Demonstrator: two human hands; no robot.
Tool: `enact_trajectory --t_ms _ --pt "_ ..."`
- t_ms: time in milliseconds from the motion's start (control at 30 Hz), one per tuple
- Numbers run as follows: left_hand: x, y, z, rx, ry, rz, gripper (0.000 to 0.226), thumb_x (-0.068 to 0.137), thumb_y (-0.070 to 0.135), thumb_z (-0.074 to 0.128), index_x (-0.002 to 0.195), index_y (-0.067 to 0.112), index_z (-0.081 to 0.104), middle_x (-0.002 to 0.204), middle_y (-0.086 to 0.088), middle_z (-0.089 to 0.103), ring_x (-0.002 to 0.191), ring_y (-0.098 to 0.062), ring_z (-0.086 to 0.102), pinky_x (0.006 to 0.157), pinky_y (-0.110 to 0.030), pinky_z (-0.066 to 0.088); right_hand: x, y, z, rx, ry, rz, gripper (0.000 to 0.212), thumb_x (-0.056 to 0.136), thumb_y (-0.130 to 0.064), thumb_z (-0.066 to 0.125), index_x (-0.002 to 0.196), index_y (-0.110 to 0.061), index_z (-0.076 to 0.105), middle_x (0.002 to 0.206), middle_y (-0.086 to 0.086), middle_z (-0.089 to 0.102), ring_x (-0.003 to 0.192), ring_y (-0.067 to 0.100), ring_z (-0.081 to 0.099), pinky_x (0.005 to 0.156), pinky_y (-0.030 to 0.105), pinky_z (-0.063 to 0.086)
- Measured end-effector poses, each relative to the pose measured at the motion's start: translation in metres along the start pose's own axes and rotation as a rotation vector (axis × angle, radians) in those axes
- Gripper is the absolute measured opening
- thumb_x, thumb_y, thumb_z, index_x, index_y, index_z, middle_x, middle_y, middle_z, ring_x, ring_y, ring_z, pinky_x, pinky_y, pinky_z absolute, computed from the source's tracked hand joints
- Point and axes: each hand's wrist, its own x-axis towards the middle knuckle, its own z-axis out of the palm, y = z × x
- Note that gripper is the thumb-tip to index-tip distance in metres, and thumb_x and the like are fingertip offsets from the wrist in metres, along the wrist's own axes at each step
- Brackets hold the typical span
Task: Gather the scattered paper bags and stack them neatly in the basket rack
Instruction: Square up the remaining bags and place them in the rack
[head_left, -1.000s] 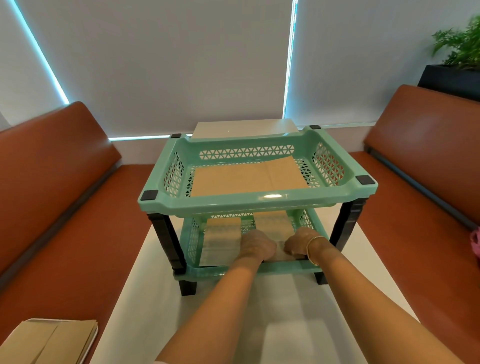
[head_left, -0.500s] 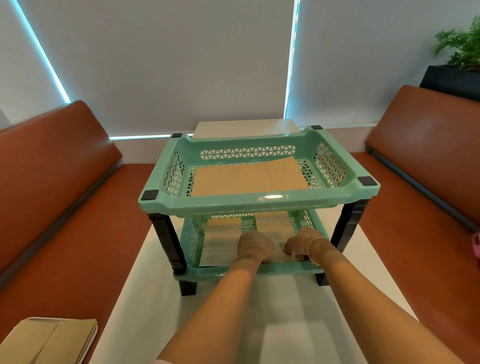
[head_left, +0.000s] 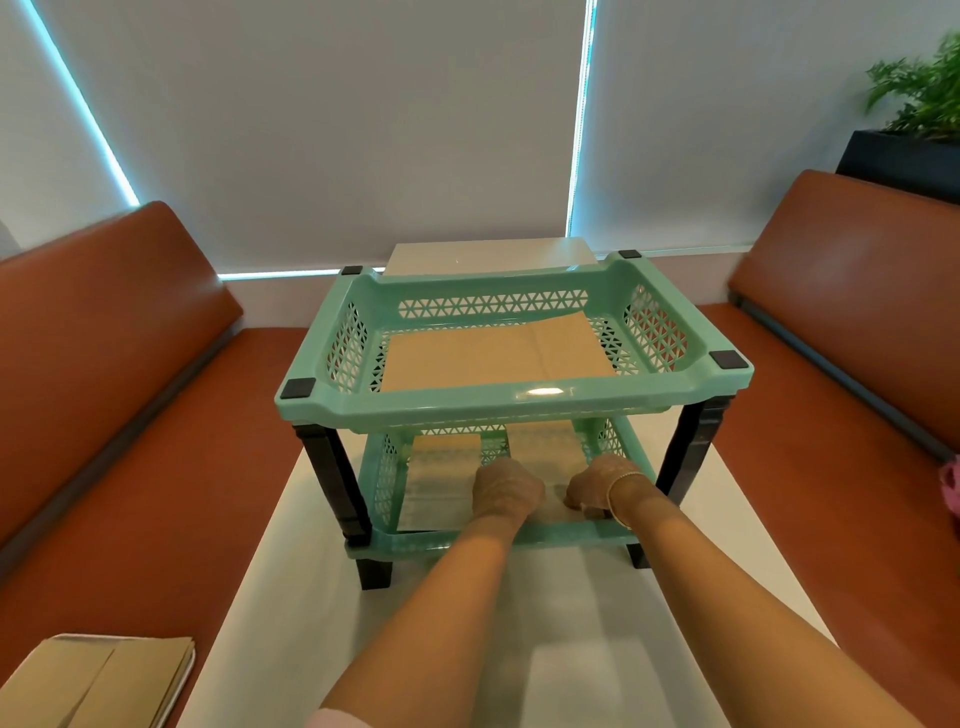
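Your fingers on both hands are out of sight: the left hand (head_left: 506, 488) and the right hand (head_left: 597, 486) reach into the lower basket (head_left: 387, 483), and only their backs show, so you cannot tell what they grip. The upper basket (head_left: 519, 402) covers the far part of the lower tier — the paper bags in the lower basket (head_left: 540, 441) show only as a front strip. The stack of paper bags (head_left: 104, 680) at bottom left is cut off by the picture's edge. A pink object (head_left: 950, 488) at the right edge is cropped and blurred. The plant (head_left: 919, 88) is cropped too. The worktop (head_left: 291, 623) runs off the bottom edge.
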Motion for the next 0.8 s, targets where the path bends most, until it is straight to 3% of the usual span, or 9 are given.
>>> enact_trajectory --t_ms 133,267,367,467,533,600,700,800 --pt "-0.003 -0.001 -0.004 -0.005 -0.003 0.018 0.029 0.091 0.019 0.056 0.113 0.002 0.061 0.12 -0.01 0.063 0.111 -0.022 0.059 0.082 -0.022 0.045 0.001 -0.001 0.0 0.012 -0.011 0.016 0.012 0.089 -0.017 0.051 0.081 -0.008 0.053 0.098 0.007 0.052 0.09 0.019 0.051 0.08 0.027 0.044" --pt "-0.008 -0.002 -0.007 -0.028 -0.011 0.02 0.029 0.091 0.021 0.056 0.111 0.001 0.062 0.12 -0.011 0.063 0.11 -0.023 0.06 0.079 -0.021 0.045 -0.007 -0.003 -0.001 0.056 0.057 0.011 0.03 0.091 -0.015 0.045 0.115 -0.001 0.057 0.119 0.013 0.058 0.11 0.025 0.056 0.09 0.027 0.045" --pt "-0.018 -0.003 -0.013 -0.081 -0.011 0.019 0.034 0.092 0.028 0.057 0.111 -0.001 0.062 0.119 -0.012 0.063 0.108 -0.024 0.061 0.075 -0.022 0.045 -0.014 -0.003 -0.002 0.111 0.12 0.002 0.021 0.091 -0.012 0.044 0.101 -0.002 0.06 0.107 0.013 0.055 0.101 0.023 0.055 0.082 0.027 0.043" --pt "-0.034 -0.006 -0.025 -0.129 0.005 0.018 0.037 0.094 0.029 0.055 0.116 0.0 0.059 0.123 -0.012 0.06 0.111 -0.025 0.059 0.077 -0.026 0.046 -0.029 -0.008 -0.006 0.16 0.175 0.003 0.031 0.091 -0.014 0.045 0.116 0.001 0.057 0.105 0.013 0.056 0.108 0.027 0.057 0.081 0.029 0.044" --pt "-0.048 -0.013 -0.033 -0.14 0.01 0.027 0.034 0.094 0.028 0.054 0.115 0.002 0.059 0.122 -0.012 0.061 0.108 -0.026 0.06 0.072 -0.026 0.044 -0.046 -0.013 -0.007 0.154 0.199 0.004 0.03 0.091 -0.015 0.046 0.115 0.0 0.057 0.104 0.012 0.058 0.106 0.027 0.058 0.08 0.028 0.044" --pt "-0.064 -0.023 -0.04 -0.166 0.033 0.061 0.034 0.093 0.027 0.054 0.119 0.005 0.057 0.123 -0.01 0.059 0.109 -0.026 0.058 0.075 -0.026 0.043 -0.064 -0.019 -0.007 0.143 0.224 0.0 0.029 0.09 -0.016 0.048 0.113 -0.001 0.058 0.106 0.013 0.06 0.1 0.027 0.058 0.076 0.028 0.044" --pt "-0.093 -0.047 -0.049 -0.225 0.089 0.162 0.031 0.092 0.024 0.056 0.118 0.008 0.06 0.121 -0.01 0.061 0.109 -0.026 0.058 0.084 -0.029 0.046 -0.099 -0.03 0.001 0.072 0.291 -0.062 0.03 0.09 -0.017 0.051 0.112 0.001 0.059 0.116 0.016 0.061 0.108 0.029 0.058 0.084 0.028 0.046" --pt "-0.123 -0.078 -0.061 -0.277 0.128 0.192 0.031 0.091 0.022 0.056 0.12 0.01 0.062 0.123 -0.008 0.062 0.113 -0.025 0.057 0.09 -0.03 0.046 -0.136 -0.05 0.016 0.017 0.292 -0.151 0.027 0.092 -0.023 0.051 0.094 0.001 0.063 0.108 0.019 0.063 0.102 0.029 0.059 0.077 0.029 0.044"
